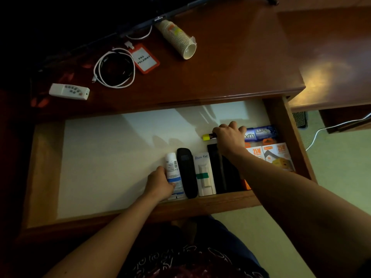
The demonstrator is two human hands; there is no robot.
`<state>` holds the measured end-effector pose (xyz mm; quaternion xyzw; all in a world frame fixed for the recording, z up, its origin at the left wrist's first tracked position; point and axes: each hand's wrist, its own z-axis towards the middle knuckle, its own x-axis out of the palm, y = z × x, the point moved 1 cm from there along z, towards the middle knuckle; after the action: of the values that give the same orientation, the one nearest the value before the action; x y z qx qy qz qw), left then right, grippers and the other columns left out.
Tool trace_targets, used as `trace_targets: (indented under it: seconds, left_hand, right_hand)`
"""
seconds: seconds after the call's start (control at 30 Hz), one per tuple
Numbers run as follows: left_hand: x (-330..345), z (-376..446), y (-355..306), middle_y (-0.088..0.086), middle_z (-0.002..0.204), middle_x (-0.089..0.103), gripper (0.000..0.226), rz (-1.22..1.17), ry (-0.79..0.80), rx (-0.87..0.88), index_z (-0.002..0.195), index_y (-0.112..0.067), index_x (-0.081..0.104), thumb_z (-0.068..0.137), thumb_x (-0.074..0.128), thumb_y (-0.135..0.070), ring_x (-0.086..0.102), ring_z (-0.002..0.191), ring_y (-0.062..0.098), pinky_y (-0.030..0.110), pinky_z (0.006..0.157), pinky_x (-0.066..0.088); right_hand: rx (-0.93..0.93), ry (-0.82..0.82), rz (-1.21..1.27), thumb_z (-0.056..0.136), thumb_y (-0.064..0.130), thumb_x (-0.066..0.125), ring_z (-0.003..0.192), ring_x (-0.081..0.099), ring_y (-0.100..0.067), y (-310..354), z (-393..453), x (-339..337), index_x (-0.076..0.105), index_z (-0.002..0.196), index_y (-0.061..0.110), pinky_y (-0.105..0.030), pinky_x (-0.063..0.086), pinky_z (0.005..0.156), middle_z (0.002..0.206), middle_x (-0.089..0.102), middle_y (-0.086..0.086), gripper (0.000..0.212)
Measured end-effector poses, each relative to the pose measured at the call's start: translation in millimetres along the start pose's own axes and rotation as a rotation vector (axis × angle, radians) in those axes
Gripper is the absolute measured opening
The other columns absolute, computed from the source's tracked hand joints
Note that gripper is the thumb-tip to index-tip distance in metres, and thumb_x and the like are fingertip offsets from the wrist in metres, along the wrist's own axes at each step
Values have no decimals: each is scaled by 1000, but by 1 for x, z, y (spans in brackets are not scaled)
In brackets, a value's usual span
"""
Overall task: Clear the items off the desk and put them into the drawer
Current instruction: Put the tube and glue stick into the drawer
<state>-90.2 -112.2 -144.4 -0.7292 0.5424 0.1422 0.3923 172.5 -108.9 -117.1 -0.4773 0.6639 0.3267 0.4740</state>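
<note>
The drawer (48, 169) is pulled open below the wooden desk (230, 63). My left hand (159, 183) grips a white tube with a blue band (173, 167) at the drawer's front. My right hand (228, 135) is closed over a yellow-capped marker (207, 136) lying on the white drawer bottom. Beside the tube lie a black remote (186, 171), a white card package (204, 173) and a black flat case (224, 173). On the desk remain a white remote (69, 91), a coiled white cable (114, 67), an orange badge holder (145, 59) and a stack of paper cups (176, 38).
Blue soap packs (261, 133) and orange charger boxes (279, 155) fill the drawer's right end. The drawer's left half shows bare white lining. A monitor base (140, 23) stands at the desk's back. A white cord (321, 131) runs over the floor at the right.
</note>
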Motion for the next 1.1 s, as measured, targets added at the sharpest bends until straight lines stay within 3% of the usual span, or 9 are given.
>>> trace_targets:
  seconds: [0.23, 0.4, 0.6, 1.1]
  left_hand:
    - [0, 3, 0, 9, 124, 63, 51, 26, 73, -17, 120, -13, 54, 75, 77, -17, 62, 110, 26, 33, 84, 52]
    - [-3, 4, -4, 10, 114, 68, 41, 54, 61, -32, 112, -13, 62, 75, 73, -25, 65, 101, 26, 28, 72, 48]
    - [-7, 9, -16, 13, 122, 57, 50, 13, -70, 9, 125, -16, 46, 84, 63, -38, 58, 106, 32, 34, 78, 45]
    - [5, 10, -8, 13, 123, 58, 50, -52, -103, 37, 126, -19, 42, 87, 67, -38, 61, 105, 31, 41, 84, 55]
  right_hand:
    - [-16, 59, -10, 90, 22, 63, 125, 40, -35, 0, 0, 8, 61, 128, 23, -59, 31, 101, 129, 60, -8, 38]
    - [-18, 64, 22, 89, 23, 58, 129, 37, -36, 0, -7, 6, 58, 131, 19, -61, 28, 104, 133, 56, -8, 41]
    - [-16, 45, 54, 92, 26, 57, 134, 34, -36, 7, -10, 9, 50, 139, 19, -63, 28, 106, 143, 48, -9, 48]
    - [22, 85, 45, 95, 29, 52, 134, 35, -37, 1, -13, 13, 47, 141, 18, -64, 27, 106, 141, 50, -12, 47]
